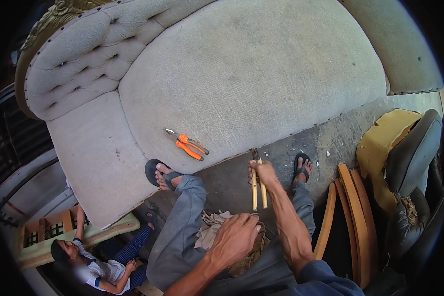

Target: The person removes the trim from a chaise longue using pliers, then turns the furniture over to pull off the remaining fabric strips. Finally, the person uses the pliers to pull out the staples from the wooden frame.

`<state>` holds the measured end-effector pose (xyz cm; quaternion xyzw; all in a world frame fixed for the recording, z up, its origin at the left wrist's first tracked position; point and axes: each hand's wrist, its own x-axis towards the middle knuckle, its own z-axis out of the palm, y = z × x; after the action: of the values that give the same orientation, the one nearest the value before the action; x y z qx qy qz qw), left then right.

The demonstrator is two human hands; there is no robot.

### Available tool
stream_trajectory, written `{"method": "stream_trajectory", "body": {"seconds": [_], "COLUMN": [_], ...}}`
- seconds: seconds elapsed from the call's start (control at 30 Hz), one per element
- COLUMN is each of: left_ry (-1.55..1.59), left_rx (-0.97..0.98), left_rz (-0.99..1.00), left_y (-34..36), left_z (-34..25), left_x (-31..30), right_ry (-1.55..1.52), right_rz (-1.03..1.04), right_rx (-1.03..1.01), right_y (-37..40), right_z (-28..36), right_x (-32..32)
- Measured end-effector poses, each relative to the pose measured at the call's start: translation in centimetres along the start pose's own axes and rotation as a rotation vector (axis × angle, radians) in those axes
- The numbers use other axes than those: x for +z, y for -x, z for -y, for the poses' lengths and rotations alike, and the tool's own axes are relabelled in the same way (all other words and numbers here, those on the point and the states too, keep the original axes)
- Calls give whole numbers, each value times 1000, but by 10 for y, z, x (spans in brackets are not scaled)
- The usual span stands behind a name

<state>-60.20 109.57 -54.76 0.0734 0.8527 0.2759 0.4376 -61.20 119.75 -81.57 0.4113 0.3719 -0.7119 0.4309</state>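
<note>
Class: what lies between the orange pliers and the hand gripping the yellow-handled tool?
Head view: only bare sofa fabric separates the pliers from the right hand, which grips the tool at the sofa's edge.

Upholstery repair workshop: stripped tufted sofa (232, 74), orange pliers (187, 144) lying on it, loose curved wooden frame pieces (352, 217), torn foam cushion (382, 143).

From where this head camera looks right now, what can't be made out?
Head view:
- Working end of the yellow-handled pincer tool: covered by the right hand.
- Crumpled beige scraps: partly under the left hand; whether it grips them is unclear.
- Grey upholstered sofa: cut off by the frame's top edge.
- Person on the floor: partly behind the grey trouser leg.
</note>
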Motion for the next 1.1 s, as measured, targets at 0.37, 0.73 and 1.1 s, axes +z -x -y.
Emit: {"method": "stream_trajectory", "body": {"seconds": [0.37,0.73,1.1], "left_ry": [-9,-655,-686], "left_rx": [-2,232,254], "left_rz": [-59,-937,-993], "left_y": [-23,-329,-351], "left_z": [9,36,61], "left_x": [-38,-91,-79], "right_ry": [-176,133,17], "right_rz": [19,-81,195], "right_rx": [124,110,193], "right_y": [56,13,-13], "right_z": [18,-10,15], "right_x": [-33,-34,-41]}}
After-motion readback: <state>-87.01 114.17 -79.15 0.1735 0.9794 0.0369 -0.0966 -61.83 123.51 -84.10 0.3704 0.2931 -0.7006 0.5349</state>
